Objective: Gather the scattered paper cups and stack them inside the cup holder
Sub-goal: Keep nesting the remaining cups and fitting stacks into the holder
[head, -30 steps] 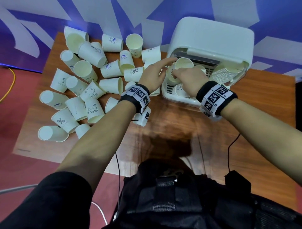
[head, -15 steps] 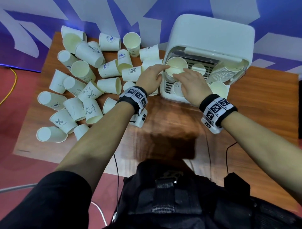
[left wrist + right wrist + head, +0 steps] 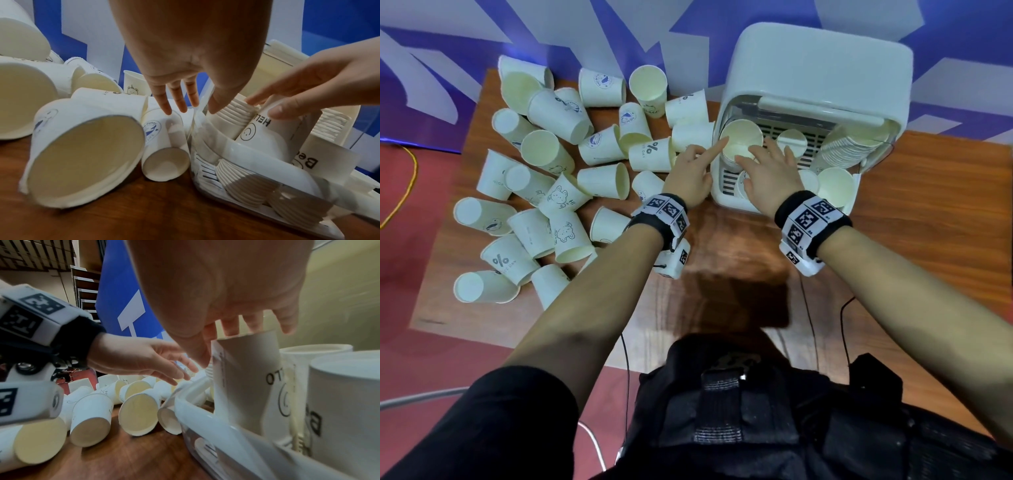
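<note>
Our left hand [image 3: 690, 178] lies open beside the left wall of the white plastic cup holder [image 3: 818, 73], fingers straight, its forefinger reaching to the rim of the tall nested stack of cream paper cups [image 3: 742, 137] in the holder's left bay. Our right hand [image 3: 768, 174] is spread over the near side of that stack; in the left-wrist view its thumb and fingers curl round the white cup printed with a smiley face [image 3: 254, 128], which leans against the stack.

Half a second ago the left forefinger lay across the stack's mouth and the right hand sat lower on the holder's front. Now the left has slid off toward the rim and the right has moved up onto the cup. We judge the cup is being seated and the left hand is finishing its steadying job, soon free to fetch another.

A second nested row [image 3: 840, 152] fills the holder's right side, with loose cups [image 3: 835, 186] at its near right. Most of the work remains: the scattered white paper cups [image 3: 602, 180] lie tipped across the left half of the wooden counter [image 3: 722, 246], some touching the holder's left wall.
</note>
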`<move>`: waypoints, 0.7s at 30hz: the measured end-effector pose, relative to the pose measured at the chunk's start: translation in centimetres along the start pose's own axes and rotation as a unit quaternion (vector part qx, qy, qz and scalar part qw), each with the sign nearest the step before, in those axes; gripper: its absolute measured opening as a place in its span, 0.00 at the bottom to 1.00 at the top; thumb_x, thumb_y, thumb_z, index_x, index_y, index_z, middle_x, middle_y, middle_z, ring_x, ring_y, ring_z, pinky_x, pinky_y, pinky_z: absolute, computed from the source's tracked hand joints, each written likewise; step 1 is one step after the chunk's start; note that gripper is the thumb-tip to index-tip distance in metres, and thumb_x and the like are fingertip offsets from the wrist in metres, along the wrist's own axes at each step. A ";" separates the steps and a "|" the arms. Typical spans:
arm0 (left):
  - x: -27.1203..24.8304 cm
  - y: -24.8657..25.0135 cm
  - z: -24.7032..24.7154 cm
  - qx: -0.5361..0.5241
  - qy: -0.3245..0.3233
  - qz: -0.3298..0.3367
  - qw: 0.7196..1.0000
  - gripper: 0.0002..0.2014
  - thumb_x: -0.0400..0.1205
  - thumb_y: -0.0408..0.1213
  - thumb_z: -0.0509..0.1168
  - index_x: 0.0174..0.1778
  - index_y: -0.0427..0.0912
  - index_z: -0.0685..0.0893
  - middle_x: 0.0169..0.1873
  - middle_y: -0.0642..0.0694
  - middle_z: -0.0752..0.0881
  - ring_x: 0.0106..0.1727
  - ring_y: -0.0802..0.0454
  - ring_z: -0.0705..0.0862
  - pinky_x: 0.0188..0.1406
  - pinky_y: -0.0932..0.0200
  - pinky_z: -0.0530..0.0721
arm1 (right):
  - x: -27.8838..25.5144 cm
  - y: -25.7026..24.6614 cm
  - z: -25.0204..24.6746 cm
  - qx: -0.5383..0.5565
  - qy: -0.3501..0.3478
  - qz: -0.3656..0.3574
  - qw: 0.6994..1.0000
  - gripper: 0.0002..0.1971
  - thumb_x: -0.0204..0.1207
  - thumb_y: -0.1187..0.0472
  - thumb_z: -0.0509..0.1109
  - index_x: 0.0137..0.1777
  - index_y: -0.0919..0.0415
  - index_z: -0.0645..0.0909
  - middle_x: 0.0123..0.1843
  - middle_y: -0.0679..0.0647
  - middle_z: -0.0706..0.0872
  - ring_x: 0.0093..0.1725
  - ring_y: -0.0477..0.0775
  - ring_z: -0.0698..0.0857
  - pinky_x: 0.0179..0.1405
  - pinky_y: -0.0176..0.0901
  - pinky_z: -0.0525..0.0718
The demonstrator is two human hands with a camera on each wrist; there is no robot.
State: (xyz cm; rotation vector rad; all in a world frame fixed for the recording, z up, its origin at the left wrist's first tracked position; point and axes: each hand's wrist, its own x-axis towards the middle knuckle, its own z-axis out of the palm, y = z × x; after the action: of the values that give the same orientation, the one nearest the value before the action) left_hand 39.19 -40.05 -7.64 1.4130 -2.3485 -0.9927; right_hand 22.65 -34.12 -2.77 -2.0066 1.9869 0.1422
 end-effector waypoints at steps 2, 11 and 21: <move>-0.5 0.1 -0.3 -0.008 0.002 0.005 1.000 0.34 0.79 0.26 0.58 0.82 0.54 0.62 0.62 0.37 0.73 0.63 0.40 0.74 0.66 0.47 0.75 | -0.1 -0.5 -0.2 -0.001 -0.002 0.005 1.000 0.23 0.83 0.62 0.57 0.78 0.56 0.68 0.80 0.58 0.64 0.83 0.63 0.49 0.80 0.64 0.44; -4.8 -2.8 -3.6 0.016 0.077 -0.053 0.995 0.25 0.81 0.30 0.59 0.77 0.43 0.71 0.69 0.37 0.75 0.71 0.39 0.72 0.70 0.50 0.70 | -4.3 -5.1 1.7 0.147 0.170 -0.097 0.970 0.18 0.76 0.72 0.62 0.65 0.66 0.81 0.71 0.65 0.77 0.81 0.68 0.61 0.79 0.59 0.54; -6.5 -7.9 -6.4 0.022 -0.008 -0.115 0.993 0.27 0.81 0.34 0.62 0.78 0.40 0.68 0.73 0.36 0.71 0.74 0.40 0.71 0.73 0.49 0.69 | -3.5 -11.9 4.4 0.270 -0.016 0.008 0.963 0.21 0.81 0.65 0.59 0.74 0.61 0.72 0.70 0.61 0.76 0.70 0.61 0.73 0.70 0.49 0.70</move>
State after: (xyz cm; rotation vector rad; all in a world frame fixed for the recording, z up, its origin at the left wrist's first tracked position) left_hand 51.24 -39.69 -7.04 1.7305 -2.2692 -1.0171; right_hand 34.90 -29.69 -4.12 -1.6222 1.7717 -0.3284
